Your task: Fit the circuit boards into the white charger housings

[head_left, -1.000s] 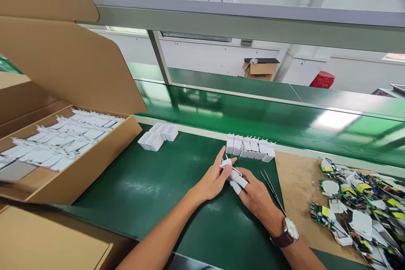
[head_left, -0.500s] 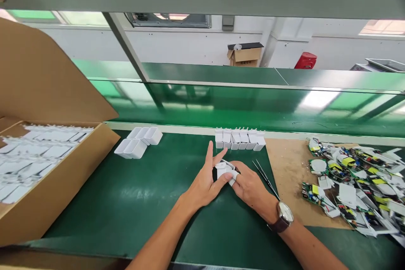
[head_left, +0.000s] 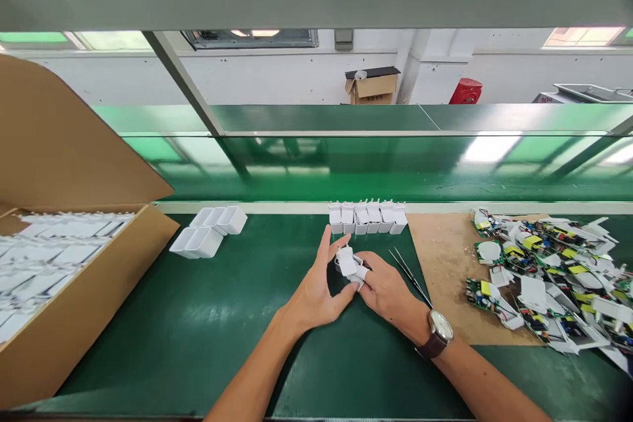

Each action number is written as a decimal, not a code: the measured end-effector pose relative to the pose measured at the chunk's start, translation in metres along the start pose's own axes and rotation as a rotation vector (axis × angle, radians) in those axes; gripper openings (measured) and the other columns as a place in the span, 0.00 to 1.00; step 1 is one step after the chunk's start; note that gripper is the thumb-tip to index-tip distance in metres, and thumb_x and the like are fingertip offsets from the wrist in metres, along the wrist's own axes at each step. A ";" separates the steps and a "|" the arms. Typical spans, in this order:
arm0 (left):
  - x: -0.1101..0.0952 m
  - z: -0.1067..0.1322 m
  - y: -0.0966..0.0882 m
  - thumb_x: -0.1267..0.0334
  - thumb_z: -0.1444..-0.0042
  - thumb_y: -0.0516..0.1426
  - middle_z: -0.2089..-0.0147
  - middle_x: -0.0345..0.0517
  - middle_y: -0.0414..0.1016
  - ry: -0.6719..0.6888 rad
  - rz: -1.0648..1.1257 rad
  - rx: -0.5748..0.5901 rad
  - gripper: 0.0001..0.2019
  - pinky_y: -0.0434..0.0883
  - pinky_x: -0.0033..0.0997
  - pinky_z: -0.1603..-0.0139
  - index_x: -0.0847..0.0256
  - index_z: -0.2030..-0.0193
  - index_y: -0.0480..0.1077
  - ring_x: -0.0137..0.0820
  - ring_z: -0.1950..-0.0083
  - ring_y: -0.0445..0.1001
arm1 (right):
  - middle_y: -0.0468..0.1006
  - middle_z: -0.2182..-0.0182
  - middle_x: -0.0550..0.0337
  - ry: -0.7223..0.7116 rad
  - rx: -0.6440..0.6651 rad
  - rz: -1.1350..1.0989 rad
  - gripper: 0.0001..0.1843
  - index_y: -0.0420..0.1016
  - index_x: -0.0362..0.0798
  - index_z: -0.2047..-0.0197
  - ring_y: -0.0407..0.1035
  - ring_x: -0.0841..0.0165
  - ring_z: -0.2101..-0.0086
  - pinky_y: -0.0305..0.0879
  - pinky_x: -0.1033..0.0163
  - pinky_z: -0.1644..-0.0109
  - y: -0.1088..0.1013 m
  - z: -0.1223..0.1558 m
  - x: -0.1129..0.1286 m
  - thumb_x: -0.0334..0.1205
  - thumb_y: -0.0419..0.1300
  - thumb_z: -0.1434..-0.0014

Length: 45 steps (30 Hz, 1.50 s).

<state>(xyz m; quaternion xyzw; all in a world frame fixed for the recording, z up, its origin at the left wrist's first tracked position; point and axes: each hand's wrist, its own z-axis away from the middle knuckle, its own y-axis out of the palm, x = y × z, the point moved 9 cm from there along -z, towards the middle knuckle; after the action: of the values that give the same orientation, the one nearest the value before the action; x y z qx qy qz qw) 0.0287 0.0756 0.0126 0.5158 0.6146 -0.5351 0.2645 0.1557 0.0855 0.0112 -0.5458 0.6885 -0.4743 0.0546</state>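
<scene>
My left hand (head_left: 316,290) and my right hand (head_left: 388,293) meet over the green mat, both pinching one small white charger part (head_left: 346,262) between their fingertips. White finger cots cover some fingertips. The left index finger points up, away from the part. A watch sits on my right wrist. Thin metal tweezers (head_left: 408,275) lie on the mat just right of my right hand. A row of several white charger housings (head_left: 366,217) stands just beyond my hands.
A cardboard box (head_left: 93,283) of white parts stands open at the left. Two short rows of white shells (head_left: 208,232) lie near it. A brown board (head_left: 448,277) at the right carries a heap of circuit boards (head_left: 544,277). A green conveyor (head_left: 376,165) runs behind.
The view has swung right and down, so the box slid left. My hands stayed together on the white part, turning it between the fingertips.
</scene>
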 end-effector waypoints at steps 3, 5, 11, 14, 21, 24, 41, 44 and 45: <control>0.007 0.000 -0.003 0.67 0.34 0.57 0.27 0.60 0.63 -0.025 -0.012 -0.028 0.49 0.62 0.56 0.27 0.50 0.21 0.22 0.43 0.27 0.65 | 0.77 0.48 0.46 0.021 -0.036 -0.003 0.21 0.71 0.51 0.39 0.75 0.57 0.50 0.79 0.53 0.49 -0.002 -0.002 0.000 0.28 0.54 0.33; 0.015 0.000 -0.004 0.68 0.34 0.56 0.29 0.59 0.64 -0.059 -0.025 -0.034 0.49 0.63 0.57 0.28 0.50 0.21 0.22 0.43 0.30 0.68 | 0.77 0.48 0.47 0.050 -0.071 -0.033 0.23 0.68 0.52 0.36 0.76 0.58 0.50 0.79 0.54 0.49 -0.005 -0.003 -0.002 0.29 0.55 0.31; 0.030 -0.001 0.005 0.67 0.41 0.64 0.32 0.59 0.64 -0.099 -0.100 0.020 0.56 0.69 0.56 0.32 0.50 0.20 0.26 0.45 0.35 0.71 | 0.78 0.48 0.50 0.283 -0.169 -0.349 0.18 0.74 0.54 0.39 0.76 0.62 0.52 0.78 0.56 0.49 -0.005 0.000 -0.023 0.37 0.58 0.31; 0.017 -0.002 0.002 0.65 0.41 0.65 0.39 0.55 0.68 0.012 -0.197 -0.087 0.53 0.74 0.54 0.37 0.49 0.20 0.32 0.44 0.40 0.74 | 0.81 0.51 0.51 0.563 -0.234 -0.736 0.17 0.79 0.53 0.45 0.77 0.60 0.54 0.79 0.54 0.50 0.006 0.007 -0.045 0.47 0.64 0.35; -0.025 0.007 -0.010 0.60 0.37 0.65 0.38 0.54 0.76 0.330 -0.223 -0.371 0.46 0.79 0.41 0.45 0.47 0.21 0.41 0.40 0.44 0.80 | 0.84 0.57 0.51 0.855 -0.207 -1.532 0.25 0.81 0.46 0.50 0.80 0.59 0.61 0.77 0.49 0.50 0.032 0.006 -0.033 0.55 0.71 0.43; -0.029 0.008 -0.011 0.57 0.38 0.66 0.39 0.54 0.78 0.345 -0.218 -0.393 0.47 0.81 0.41 0.46 0.47 0.21 0.41 0.40 0.45 0.82 | 0.84 0.58 0.48 0.867 -0.144 -1.601 0.24 0.82 0.43 0.51 0.80 0.60 0.63 0.76 0.50 0.49 0.038 0.004 -0.022 0.54 0.70 0.40; -0.014 0.005 -0.017 0.54 0.42 0.68 0.38 0.55 0.77 0.197 -0.215 -0.323 0.44 0.77 0.45 0.40 0.52 0.24 0.51 0.43 0.41 0.80 | 0.83 0.56 0.51 0.815 -0.259 -1.195 0.24 0.79 0.49 0.50 0.79 0.58 0.59 0.77 0.50 0.51 0.022 0.010 -0.039 0.56 0.70 0.42; -0.001 0.001 -0.015 0.51 0.39 0.66 0.35 0.56 0.75 0.077 -0.122 -0.258 0.37 0.75 0.46 0.37 0.54 0.27 0.58 0.44 0.37 0.77 | 0.80 0.50 0.52 0.612 -0.319 -0.751 0.17 0.77 0.52 0.48 0.76 0.60 0.54 0.76 0.53 0.48 -0.003 0.007 -0.036 0.49 0.68 0.38; 0.002 0.000 -0.014 0.51 0.37 0.64 0.35 0.55 0.75 0.040 -0.078 -0.250 0.33 0.74 0.45 0.36 0.55 0.28 0.60 0.44 0.37 0.77 | 0.79 0.49 0.52 0.539 -0.318 -0.625 0.15 0.76 0.53 0.47 0.76 0.61 0.54 0.76 0.53 0.48 -0.009 0.006 -0.031 0.46 0.65 0.36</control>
<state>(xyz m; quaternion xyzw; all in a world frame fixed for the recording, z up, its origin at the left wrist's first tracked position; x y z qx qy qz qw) 0.0150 0.0782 0.0161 0.4648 0.7014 -0.4538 0.2934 0.1775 0.1071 0.0009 -0.5862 0.5446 -0.4817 -0.3575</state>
